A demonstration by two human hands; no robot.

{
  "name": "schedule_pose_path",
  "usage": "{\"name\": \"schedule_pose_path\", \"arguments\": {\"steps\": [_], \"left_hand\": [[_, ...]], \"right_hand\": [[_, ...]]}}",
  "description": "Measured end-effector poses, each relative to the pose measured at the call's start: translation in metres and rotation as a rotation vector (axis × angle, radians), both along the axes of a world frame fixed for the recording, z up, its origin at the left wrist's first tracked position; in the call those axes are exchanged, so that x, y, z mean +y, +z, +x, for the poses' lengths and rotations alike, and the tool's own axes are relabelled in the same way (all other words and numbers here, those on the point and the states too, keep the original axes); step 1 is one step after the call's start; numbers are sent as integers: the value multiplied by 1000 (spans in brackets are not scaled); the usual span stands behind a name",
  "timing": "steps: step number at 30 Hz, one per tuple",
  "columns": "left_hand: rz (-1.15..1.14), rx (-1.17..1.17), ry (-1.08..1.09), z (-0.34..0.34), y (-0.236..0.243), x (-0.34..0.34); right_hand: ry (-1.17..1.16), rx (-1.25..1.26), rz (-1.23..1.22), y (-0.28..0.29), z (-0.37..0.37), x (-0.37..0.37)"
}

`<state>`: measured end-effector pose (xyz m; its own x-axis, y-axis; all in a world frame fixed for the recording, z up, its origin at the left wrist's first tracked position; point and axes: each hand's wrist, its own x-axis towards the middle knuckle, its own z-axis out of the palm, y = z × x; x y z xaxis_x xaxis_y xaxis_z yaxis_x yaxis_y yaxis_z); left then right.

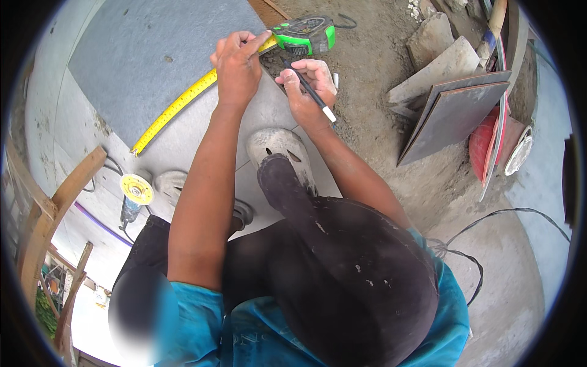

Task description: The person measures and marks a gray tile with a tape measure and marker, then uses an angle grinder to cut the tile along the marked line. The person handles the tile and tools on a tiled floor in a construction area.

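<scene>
A large dark grey tile (140,55) lies in front of me on paler tiles. The yellow blade of a tape measure (183,98) runs diagonally along its near edge, with the green and black case (304,33) at the far right end. My left hand (237,70) is over the blade near the case, fingers curled and the index finger stretched along the tape. In my right hand (310,88), just right of the tile's edge, a black marker pen (315,96) is pinched, its white end towards me. The pen's other end is near the tape case.
An angle grinder (132,196) with a yellow disc lies to the left beside a wooden frame (58,208). On the right, cut tile pieces (452,116) lean together on sandy ground, near a red object (483,144) and a wooden handle (496,18). A black cable (480,269) loops at right.
</scene>
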<state>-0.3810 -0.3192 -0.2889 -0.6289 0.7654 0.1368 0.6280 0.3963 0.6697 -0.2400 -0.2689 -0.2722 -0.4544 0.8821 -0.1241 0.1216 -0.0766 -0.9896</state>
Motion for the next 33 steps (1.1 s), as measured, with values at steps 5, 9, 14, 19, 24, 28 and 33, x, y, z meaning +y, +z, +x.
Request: {"name": "schedule_pose_path", "arguments": {"steps": [5, 9, 14, 19, 24, 28, 33], "left_hand": [[-13, 9, -1, 0, 0, 0], [-18, 11, -4, 1, 0, 1], [-31, 9, 1, 0, 0, 0], [-21, 24, -7, 0, -2, 0], [-24, 22, -7, 0, -1, 0], [-5, 43, -8, 0, -3, 0], [-8, 40, -8, 0, -2, 0]], "right_hand": [[-87, -11, -100, -3, -11, -2], [-95, -29, -72, -6, -13, -1], [-113, -21, -76, -8, -17, -1], [-100, -37, -40, -11, -16, -1], [-108, -35, -55, -10, -17, 0], [-112, -24, -56, -11, -18, -1], [-118, -31, -81, -9, -19, 0]]}}
